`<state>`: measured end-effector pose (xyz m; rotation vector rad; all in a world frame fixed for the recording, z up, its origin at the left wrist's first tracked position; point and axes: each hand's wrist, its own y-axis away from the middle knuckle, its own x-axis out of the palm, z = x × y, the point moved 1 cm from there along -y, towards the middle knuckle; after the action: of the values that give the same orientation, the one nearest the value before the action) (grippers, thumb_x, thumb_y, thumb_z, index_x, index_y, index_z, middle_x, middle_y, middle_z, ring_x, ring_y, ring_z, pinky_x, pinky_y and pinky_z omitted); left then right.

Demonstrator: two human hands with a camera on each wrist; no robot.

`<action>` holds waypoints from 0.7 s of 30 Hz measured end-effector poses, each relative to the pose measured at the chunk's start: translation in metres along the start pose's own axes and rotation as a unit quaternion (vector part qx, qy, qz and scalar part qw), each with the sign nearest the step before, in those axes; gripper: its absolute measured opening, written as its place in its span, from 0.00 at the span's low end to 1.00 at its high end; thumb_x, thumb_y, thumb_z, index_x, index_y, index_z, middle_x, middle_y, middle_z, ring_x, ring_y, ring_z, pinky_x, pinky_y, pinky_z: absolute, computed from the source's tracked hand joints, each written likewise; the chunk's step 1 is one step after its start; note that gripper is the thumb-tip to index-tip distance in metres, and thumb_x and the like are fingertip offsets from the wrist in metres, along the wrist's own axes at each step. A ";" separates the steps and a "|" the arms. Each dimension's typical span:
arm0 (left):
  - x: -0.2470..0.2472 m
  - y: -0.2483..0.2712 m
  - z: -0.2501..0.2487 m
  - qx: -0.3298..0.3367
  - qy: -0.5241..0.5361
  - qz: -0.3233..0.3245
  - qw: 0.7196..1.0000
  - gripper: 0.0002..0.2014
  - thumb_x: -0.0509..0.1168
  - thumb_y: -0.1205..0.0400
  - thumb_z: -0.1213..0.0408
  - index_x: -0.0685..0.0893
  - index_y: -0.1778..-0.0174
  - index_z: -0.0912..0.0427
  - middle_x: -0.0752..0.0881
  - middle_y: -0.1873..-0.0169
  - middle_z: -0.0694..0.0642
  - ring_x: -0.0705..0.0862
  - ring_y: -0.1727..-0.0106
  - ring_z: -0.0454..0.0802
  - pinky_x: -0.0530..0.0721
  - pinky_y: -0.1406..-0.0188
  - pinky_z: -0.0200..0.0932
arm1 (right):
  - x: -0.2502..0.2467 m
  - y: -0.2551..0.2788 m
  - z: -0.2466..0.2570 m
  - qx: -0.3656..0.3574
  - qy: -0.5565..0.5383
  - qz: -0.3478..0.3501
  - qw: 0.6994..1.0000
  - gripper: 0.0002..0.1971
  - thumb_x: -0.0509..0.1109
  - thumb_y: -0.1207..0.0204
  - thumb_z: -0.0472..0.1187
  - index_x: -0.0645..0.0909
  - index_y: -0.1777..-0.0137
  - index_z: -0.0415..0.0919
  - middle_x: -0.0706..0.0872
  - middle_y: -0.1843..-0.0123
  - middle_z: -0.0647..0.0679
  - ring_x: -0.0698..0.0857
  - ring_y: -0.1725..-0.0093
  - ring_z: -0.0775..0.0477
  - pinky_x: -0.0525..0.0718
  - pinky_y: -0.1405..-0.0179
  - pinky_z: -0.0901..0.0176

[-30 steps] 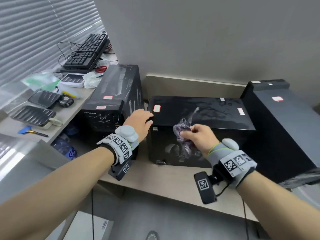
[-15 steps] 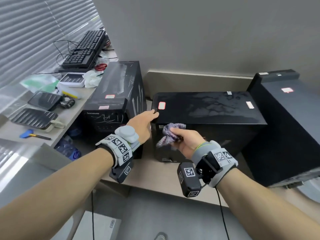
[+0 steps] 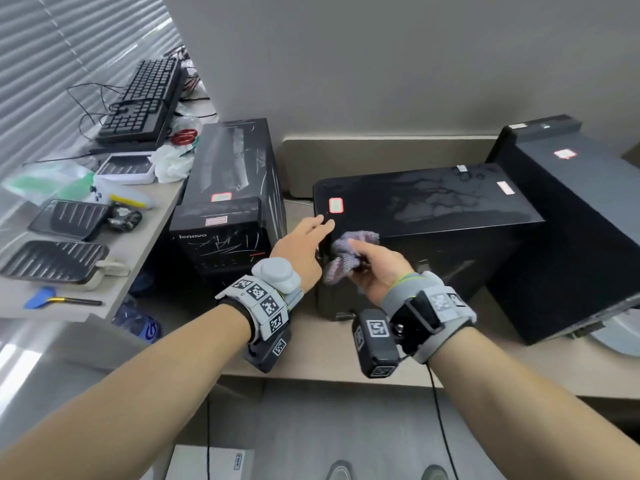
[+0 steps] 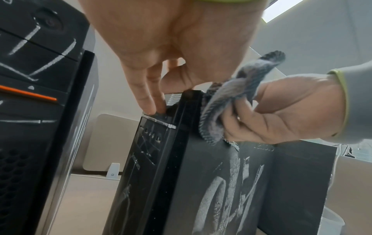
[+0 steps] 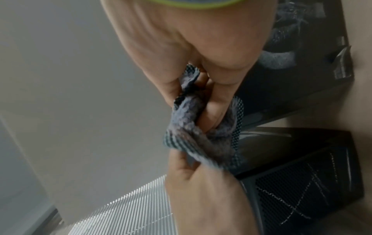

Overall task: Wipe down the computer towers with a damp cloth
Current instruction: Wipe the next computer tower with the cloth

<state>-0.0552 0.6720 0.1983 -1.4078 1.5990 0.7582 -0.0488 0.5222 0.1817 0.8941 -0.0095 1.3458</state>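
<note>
Three black computer towers stand on the desk: a scratched Lenovo tower (image 3: pixel 235 188) on the left, a middle tower (image 3: pixel 426 209) with damp streaks on its top panel, and a right tower (image 3: pixel 571 220). My left hand (image 3: pixel 311 233) rests with straight fingers on the middle tower's front top corner (image 4: pixel 181 101). My right hand (image 3: pixel 367 261) is turned palm up and grips a bunched purple-grey cloth (image 3: pixel 346 251) just beside that corner. The cloth (image 4: pixel 227 101) touches the tower's upper edge. In the right wrist view my fingers are curled into the cloth (image 5: pixel 201 127).
A shelf (image 3: pixel 138 244) on the left carries a black keyboard (image 3: pixel 145 102), two black ribbed trays (image 3: pixel 55 261), a blue-handled tool (image 3: pixel 45 297) and white bags. The beige desk (image 3: pixel 311 344) runs in front of the towers. A white box (image 3: pixel 207 462) sits below.
My right hand lifted the cloth off the middle tower's side face, turned palm up and moved left to the front top corner. My left hand stayed on that corner.
</note>
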 end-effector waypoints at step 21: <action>0.017 -0.002 0.004 -0.001 0.007 -0.070 0.998 0.32 0.56 0.23 0.81 0.75 0.25 0.52 0.72 0.25 0.48 0.83 0.41 0.52 0.78 0.53 0.41 | -0.070 -0.033 -0.011 -0.020 0.037 -0.106 0.993 0.03 0.70 0.27 0.23 0.81 0.57 0.30 0.85 0.62 0.36 0.85 0.64 0.42 0.88 0.73 0.54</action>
<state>-0.0521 0.6670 0.1821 -1.5127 1.4940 0.6695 -0.0458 0.4723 0.1221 0.7877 0.1120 1.1753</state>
